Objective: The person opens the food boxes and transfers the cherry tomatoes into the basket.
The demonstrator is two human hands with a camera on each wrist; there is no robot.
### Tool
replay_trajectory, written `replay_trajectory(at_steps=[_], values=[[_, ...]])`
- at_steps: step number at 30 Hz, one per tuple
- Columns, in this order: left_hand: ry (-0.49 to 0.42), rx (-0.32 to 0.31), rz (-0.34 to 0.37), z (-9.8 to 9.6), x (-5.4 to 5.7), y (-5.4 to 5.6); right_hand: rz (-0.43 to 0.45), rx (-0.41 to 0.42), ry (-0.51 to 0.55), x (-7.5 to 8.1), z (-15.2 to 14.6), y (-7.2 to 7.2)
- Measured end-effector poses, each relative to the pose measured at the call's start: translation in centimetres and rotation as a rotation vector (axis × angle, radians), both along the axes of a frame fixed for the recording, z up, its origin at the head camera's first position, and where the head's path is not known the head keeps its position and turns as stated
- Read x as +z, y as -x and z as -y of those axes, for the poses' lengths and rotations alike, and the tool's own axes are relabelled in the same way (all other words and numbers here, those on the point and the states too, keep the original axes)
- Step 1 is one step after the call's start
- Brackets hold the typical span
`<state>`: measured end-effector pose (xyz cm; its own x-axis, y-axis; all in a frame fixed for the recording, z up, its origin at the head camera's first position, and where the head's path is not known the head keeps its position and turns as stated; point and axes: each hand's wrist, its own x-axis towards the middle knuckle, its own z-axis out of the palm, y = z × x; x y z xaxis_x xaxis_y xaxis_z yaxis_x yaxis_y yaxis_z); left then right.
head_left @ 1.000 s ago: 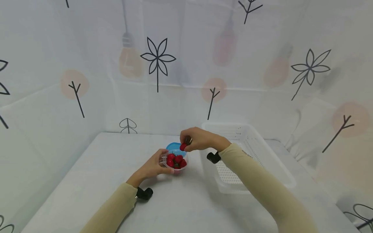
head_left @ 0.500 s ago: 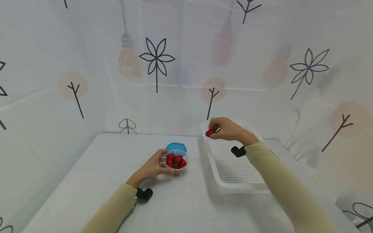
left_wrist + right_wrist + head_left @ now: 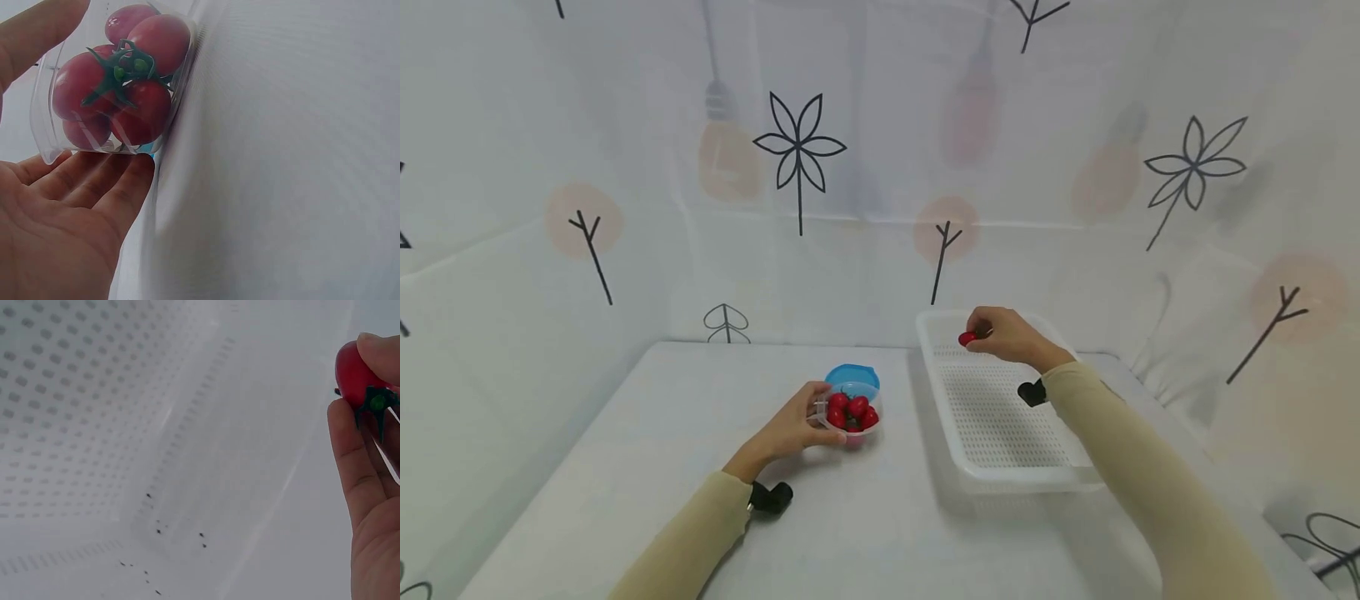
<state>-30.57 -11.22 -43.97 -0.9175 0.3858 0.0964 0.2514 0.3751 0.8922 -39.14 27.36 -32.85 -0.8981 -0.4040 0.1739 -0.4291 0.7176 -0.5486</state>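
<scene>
My left hand point(image 3: 792, 427) grips a clear plastic tub point(image 3: 42, 119) on the table, thumb on one side and fingers on the other. Inside it lie several red cherry tomatoes point(image 3: 145, 111), some with green stalks. The tub's blue lid point(image 3: 853, 375) hangs folded back behind it. Over the far part of a white perforated basket point(image 3: 957, 450), my right hand point(image 3: 1011, 337) pinches one cherry tomato point(image 3: 354, 374) between thumb and fingertips. Green leaves on that tomato face the wrist camera in the right wrist view.
The basket stands on the right of the white table point(image 3: 700, 400), its near rim toward me and its walls raised. A patterned cloth point(image 3: 865, 167) hangs behind the table and along both sides. Small dark specks mark the basket's inner wall in the right wrist view.
My right hand has carried the pinched tomato rightward, from above the tub to over the basket's far part. My left hand has kept its grip on the tub in the same place.
</scene>
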Motion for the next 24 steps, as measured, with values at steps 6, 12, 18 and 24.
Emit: replay_trajectory(at_steps=[6,12,18,24], values=[[0.003,-0.009,-0.006,0.0,-0.1,0.3,0.089,-0.004,-0.061,-1.5,-0.2,1.2],[-0.002,0.003,0.002,-0.1,0.0,0.2,0.134,0.028,-0.088,-2.8,0.2,1.9],[0.009,0.004,0.011,-0.2,0.1,0.1,0.178,0.074,-0.141,-4.3,0.5,2.0],[0.008,0.01,-0.002,-0.1,-0.1,0.1,0.184,0.081,-0.197,-4.9,0.8,2.1]])
